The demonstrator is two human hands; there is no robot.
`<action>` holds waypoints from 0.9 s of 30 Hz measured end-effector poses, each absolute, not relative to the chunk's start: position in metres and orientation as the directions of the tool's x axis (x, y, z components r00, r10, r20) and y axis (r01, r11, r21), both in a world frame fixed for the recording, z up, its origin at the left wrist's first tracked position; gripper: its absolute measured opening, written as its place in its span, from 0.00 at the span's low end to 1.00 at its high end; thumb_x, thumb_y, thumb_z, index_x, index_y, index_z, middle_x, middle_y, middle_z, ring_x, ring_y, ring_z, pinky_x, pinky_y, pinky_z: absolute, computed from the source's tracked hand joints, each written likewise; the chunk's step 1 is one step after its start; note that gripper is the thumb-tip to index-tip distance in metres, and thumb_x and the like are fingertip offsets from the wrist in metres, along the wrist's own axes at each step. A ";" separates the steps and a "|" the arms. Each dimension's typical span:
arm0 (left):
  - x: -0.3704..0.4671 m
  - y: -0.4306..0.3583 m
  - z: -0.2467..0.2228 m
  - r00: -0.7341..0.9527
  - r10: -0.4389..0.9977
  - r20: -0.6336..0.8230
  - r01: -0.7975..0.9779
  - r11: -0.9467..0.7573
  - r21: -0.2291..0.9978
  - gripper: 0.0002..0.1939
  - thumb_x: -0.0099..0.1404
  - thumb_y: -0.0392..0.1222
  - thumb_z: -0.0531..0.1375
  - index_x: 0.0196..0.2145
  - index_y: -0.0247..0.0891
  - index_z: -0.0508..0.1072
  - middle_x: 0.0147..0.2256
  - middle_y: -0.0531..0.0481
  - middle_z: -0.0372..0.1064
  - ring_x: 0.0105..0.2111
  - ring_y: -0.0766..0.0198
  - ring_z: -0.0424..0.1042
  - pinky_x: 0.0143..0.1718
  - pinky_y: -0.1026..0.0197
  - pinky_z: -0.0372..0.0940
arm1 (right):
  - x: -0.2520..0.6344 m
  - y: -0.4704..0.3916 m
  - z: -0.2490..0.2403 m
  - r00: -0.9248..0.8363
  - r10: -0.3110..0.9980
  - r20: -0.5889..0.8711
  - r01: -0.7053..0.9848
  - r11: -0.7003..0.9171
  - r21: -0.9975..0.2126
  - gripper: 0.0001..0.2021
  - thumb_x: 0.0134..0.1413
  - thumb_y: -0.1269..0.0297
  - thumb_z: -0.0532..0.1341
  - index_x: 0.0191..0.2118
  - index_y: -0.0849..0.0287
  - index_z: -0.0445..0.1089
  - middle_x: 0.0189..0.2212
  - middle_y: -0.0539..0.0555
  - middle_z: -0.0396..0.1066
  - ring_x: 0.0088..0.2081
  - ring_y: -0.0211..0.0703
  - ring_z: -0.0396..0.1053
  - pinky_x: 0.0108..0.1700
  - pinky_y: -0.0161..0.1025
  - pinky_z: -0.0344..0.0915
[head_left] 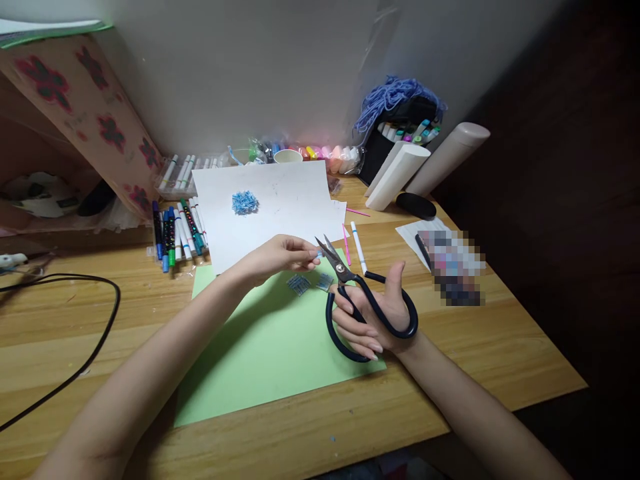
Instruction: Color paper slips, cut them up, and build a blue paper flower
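1. Forearms, nearest the viewer: the left forearm point(160, 353) enters at lower left, the right forearm point(470, 407) at lower right, both reaching over the table point(400, 408).
2. Left hand point(285, 259): thumb and fingertips pinched together on a small blue scrap point(320, 254), which sits at the blades, above the far part of the green sheet point(260, 360). Whether the blades touch the scrap cannot be told.
3. Right hand point(367, 319): palm turned up, fingers curled and grasping the scissors point(341, 268) by their black loops; thumb raised. The blades stand slightly parted, tips pointing up and to the left.
4. Snippets: two small grey-blue clusters, one to the left point(299, 285) and one to the right point(325, 281), near each other on the green sheet, just below the scrap.
5. White sheet point(290, 227): beyond the green sheet, bearing a loose blue heap point(245, 202) on its left half.
6. Surroundings: markers point(183, 233) bunched left of the white sheet; a single white pen point(358, 247) beside pink sticks point(347, 247); a black cable point(117, 307) at left; blue yarn point(395, 100) over a dark holder point(376, 155) at rear right.
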State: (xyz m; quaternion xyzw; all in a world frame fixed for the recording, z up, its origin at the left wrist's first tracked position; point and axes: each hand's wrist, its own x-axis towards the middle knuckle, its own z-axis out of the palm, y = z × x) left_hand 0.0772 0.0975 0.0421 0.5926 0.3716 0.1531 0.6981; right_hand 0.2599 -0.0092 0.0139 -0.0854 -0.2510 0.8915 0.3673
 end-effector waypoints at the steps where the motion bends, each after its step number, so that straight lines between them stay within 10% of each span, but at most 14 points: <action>1: 0.078 0.097 0.042 0.651 0.685 -0.328 0.332 0.132 0.934 0.09 0.61 0.42 0.59 0.32 0.32 0.75 0.30 0.48 0.73 0.30 0.67 0.69 0.39 0.61 0.62 | 0.260 -0.009 0.015 -0.711 0.703 0.025 -0.608 -0.597 -0.524 0.46 0.34 0.24 0.27 0.31 0.61 0.62 0.14 0.44 0.56 0.10 0.30 0.51 0.12 0.30 0.57; 6: 0.079 0.092 0.042 0.531 0.832 -0.163 0.708 -0.330 0.624 0.14 0.64 0.41 0.53 0.40 0.35 0.77 0.41 0.42 0.73 0.40 0.58 0.70 0.41 0.59 0.61 | 0.262 -0.010 0.017 -0.700 0.714 0.018 -0.608 -0.582 -0.540 0.46 0.33 0.24 0.28 0.31 0.61 0.62 0.14 0.44 0.56 0.10 0.30 0.50 0.12 0.30 0.56; 14: 0.074 0.083 0.045 0.486 0.803 -0.346 0.866 -0.387 0.317 0.13 0.51 0.47 0.65 0.34 0.38 0.75 0.37 0.45 0.72 0.37 0.54 0.69 0.32 0.61 0.60 | 0.264 -0.010 0.017 -0.694 0.719 0.033 -0.613 -0.566 -0.552 0.46 0.32 0.23 0.28 0.31 0.61 0.61 0.14 0.43 0.56 0.10 0.30 0.50 0.11 0.30 0.56; 27: 0.063 0.093 0.052 0.527 0.783 -0.332 0.764 -0.264 0.589 0.08 0.52 0.43 0.63 0.25 0.37 0.71 0.26 0.49 0.72 0.25 0.63 0.67 0.25 0.63 0.55 | 0.260 -0.006 0.017 -0.518 0.851 -0.088 -0.532 -0.401 -0.746 0.35 0.43 0.25 0.43 0.28 0.58 0.59 0.13 0.42 0.56 0.10 0.31 0.52 0.13 0.32 0.58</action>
